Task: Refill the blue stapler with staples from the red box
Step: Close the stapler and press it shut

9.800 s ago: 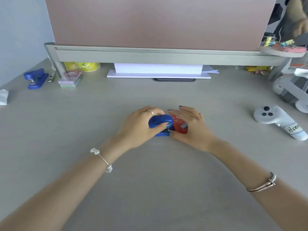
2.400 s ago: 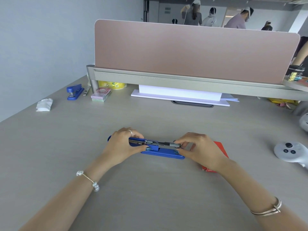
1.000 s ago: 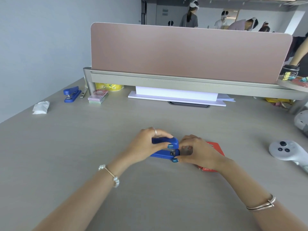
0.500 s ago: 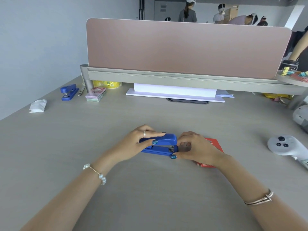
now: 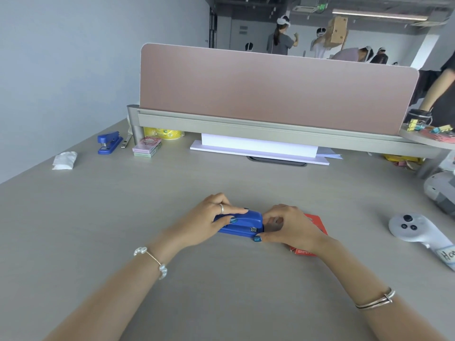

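the smooth blue stapler (image 5: 242, 223), closed, lies on the matte grey counter (image 5: 123, 205), with the left hand (image 5: 209, 222) grasping its rounded top. the right hand (image 5: 288, 227) pinches its front end, probably only with the fingertips, and covers part of the flat red box (image 5: 312, 238).

An open-plan office: a desk (image 5: 98, 217) with a pink divider panel (image 5: 270, 89), stacked paper (image 5: 258, 147) and a spare stapler (image 5: 108, 142)
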A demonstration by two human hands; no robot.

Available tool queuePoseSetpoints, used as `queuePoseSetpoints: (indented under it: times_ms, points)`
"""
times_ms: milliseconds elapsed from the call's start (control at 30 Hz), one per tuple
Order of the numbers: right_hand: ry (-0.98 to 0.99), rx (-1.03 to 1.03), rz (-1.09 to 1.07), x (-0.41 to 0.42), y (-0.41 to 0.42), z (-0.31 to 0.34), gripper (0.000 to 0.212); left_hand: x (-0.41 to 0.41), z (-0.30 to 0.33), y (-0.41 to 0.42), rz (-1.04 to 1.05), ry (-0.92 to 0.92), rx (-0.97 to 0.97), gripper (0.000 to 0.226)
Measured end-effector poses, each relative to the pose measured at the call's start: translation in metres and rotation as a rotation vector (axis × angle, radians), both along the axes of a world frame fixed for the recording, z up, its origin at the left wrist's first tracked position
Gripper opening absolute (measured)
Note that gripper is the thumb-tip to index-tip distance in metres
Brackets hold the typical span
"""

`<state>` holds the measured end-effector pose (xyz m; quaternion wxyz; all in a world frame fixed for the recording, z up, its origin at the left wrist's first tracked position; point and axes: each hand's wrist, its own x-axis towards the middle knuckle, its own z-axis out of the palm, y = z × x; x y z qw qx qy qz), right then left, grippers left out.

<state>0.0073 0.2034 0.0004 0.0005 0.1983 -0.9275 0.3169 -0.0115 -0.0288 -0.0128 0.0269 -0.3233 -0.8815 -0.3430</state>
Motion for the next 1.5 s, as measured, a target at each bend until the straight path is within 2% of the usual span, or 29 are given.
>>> queuePoseSetpoints:
  times_ms: [167,433,567,667,1033,1200,1500]
  points:
    - [-0.067,-0.068,-0.012,0.006,0.001,0.01,0.027,0.003,-0.005,-0.002,0.022,0.024,0.082,0.04]
    - [0.184,-0.006,-0.129,0.042,0.058,0.014,0.063,0.006,-0.014,0.006,0.041,0.156,0.173,0.033]
    - [0.168,0.006,-0.149,0.054,0.072,-0.016,0.052,0.005,-0.014,0.005,0.041,0.084,0.212,0.038]
    - [0.23,0.017,-0.141,0.056,0.07,-0.027,0.043,0.006,-0.014,0.004,0.069,0.062,0.231,0.036]
    - [0.256,0.048,-0.008,0.046,0.073,-0.026,0.049,-0.001,-0.012,0.011,0.109,0.089,0.24,0.032]
    - [0.26,0.106,0.06,0.009,0.069,-0.017,0.046,-0.033,-0.012,0.021,0.124,0.099,0.232,0.031]
    - [0.211,0.092,-0.004,-0.093,0.066,-0.025,0.044,-0.123,-0.001,0.034,0.169,0.107,0.187,0.029]
